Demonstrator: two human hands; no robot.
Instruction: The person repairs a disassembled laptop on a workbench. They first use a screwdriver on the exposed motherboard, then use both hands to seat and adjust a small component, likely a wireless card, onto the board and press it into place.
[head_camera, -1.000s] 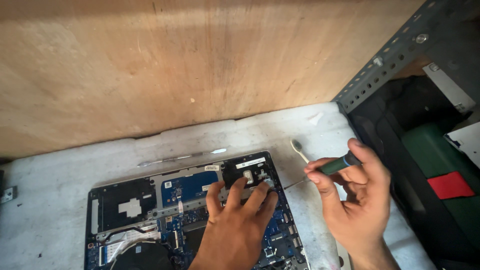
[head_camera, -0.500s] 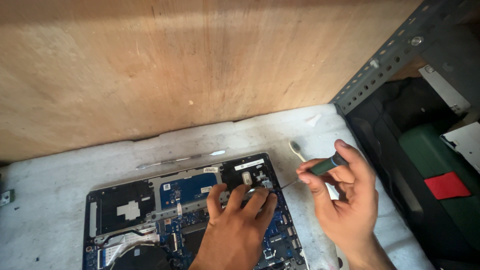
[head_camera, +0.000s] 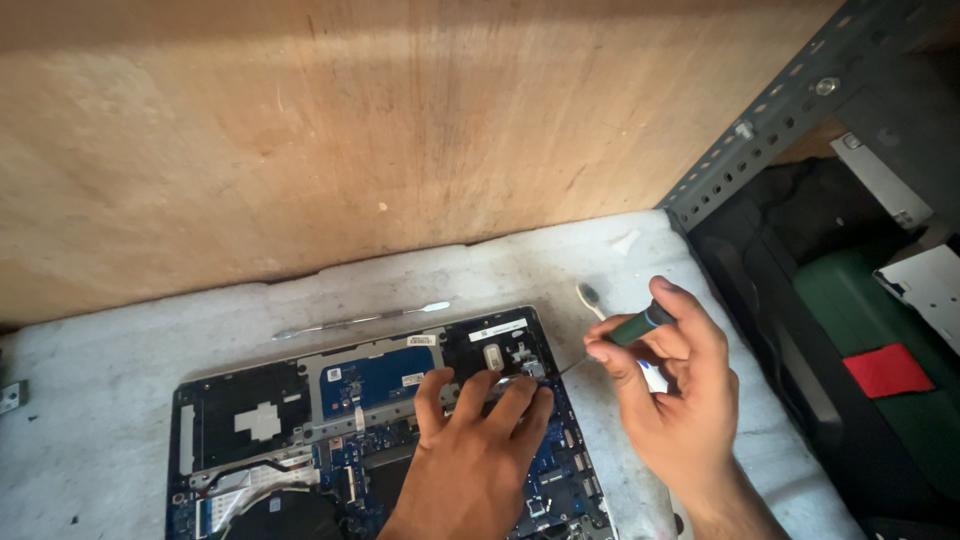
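An opened laptop (head_camera: 250, 420) lies on the white bench with its blue circuit board and black parts exposed. My left hand (head_camera: 475, 455) rests flat on the board, fingertips pressing near a small metal part at the laptop's upper right corner. My right hand (head_camera: 680, 400) grips a green-and-black screwdriver (head_camera: 628, 328); its thin shaft slants down-left, the tip close to the same corner beside my left fingertips.
A thin metal pry tool (head_camera: 360, 320) lies on the bench behind the laptop. A wooden board (head_camera: 400, 130) stands behind as a wall. A perforated metal shelf post (head_camera: 770, 110) rises at right, with a green case (head_camera: 880, 380) below. A white toothbrush (head_camera: 590, 298) lies by my right hand.
The view has shifted slightly. My right hand has brought the screwdriver a little left and down toward the laptop's upper right corner. My left hand stays on the board.
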